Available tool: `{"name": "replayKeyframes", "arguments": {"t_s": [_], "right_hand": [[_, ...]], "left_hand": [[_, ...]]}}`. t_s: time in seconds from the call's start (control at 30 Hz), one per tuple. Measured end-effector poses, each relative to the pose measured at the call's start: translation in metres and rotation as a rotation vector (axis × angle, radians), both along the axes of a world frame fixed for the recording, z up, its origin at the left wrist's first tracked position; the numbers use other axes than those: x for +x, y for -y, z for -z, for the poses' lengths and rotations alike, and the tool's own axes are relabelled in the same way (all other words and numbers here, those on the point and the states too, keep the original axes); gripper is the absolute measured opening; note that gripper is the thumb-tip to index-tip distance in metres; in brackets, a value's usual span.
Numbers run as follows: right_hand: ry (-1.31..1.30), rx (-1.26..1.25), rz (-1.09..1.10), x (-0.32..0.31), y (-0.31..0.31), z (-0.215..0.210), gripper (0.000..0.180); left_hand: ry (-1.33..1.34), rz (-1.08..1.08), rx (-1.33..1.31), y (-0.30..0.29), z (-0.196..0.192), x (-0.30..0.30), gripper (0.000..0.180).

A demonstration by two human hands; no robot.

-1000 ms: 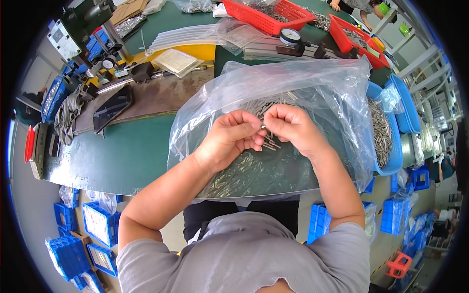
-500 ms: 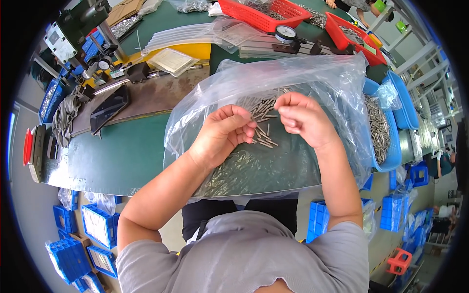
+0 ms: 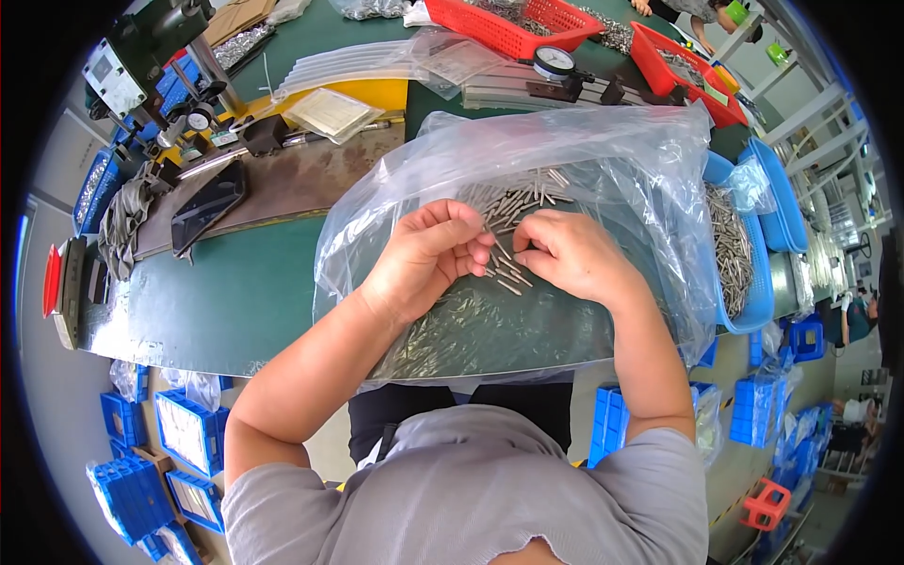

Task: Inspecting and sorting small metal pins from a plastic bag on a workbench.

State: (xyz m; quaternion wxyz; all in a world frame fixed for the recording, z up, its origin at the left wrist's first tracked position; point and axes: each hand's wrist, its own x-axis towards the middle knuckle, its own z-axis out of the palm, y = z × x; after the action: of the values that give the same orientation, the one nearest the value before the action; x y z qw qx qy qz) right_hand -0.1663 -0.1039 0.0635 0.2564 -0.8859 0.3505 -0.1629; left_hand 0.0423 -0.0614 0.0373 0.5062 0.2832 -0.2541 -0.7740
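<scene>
Metal pins (image 3: 511, 203), loose, with clear bag (image 3: 565, 132), on green counter (image 3: 245, 301). Left hand (image 3: 424, 252): grip half-curled, contents unclear. Right hand (image 3: 578, 254): grip nearly pinched beside pins, contents unclear.

A head-worn fisheye camera, the left of a side-by-side pair, looks steeply down and forward past the grey shirt (image 3: 471, 480). The left hand (image 3: 419, 254) and right hand (image 3: 574, 254) lie near, around mid-view; the green workbench (image 3: 250, 301) bows across, a red perforated basket (image 3: 480, 30) farther off, toward the upper rim.
</scene>
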Motion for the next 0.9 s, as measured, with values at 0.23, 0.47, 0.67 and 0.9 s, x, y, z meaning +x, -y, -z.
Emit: {"name": "replayKeyframes", "arguments": {"t_s": [0.23, 0.47, 0.67, 0.9], "right_hand": [[0.597, 0.726, 0.129, -0.001, 0.003, -0.010, 0.010], [0.688, 0.766, 0.084, 0.007, -0.002, -0.007, 0.008], [0.614, 0.906, 0.052, 0.014, -0.002, -0.006, 0.009], [0.600, 0.969, 0.120, 0.016, 0.000, 0.000, 0.011]], "left_hand": [[0.002, 0.076, -0.012, -0.002, 0.000, 0.000, 0.005], [-0.015, 0.096, -0.012, -0.003, -0.001, -0.002, 0.007], [-0.013, 0.092, -0.031, -0.004, 0.001, -0.002, 0.007], [0.002, 0.056, -0.031, -0.003, 0.002, -0.003, 0.005]]}}
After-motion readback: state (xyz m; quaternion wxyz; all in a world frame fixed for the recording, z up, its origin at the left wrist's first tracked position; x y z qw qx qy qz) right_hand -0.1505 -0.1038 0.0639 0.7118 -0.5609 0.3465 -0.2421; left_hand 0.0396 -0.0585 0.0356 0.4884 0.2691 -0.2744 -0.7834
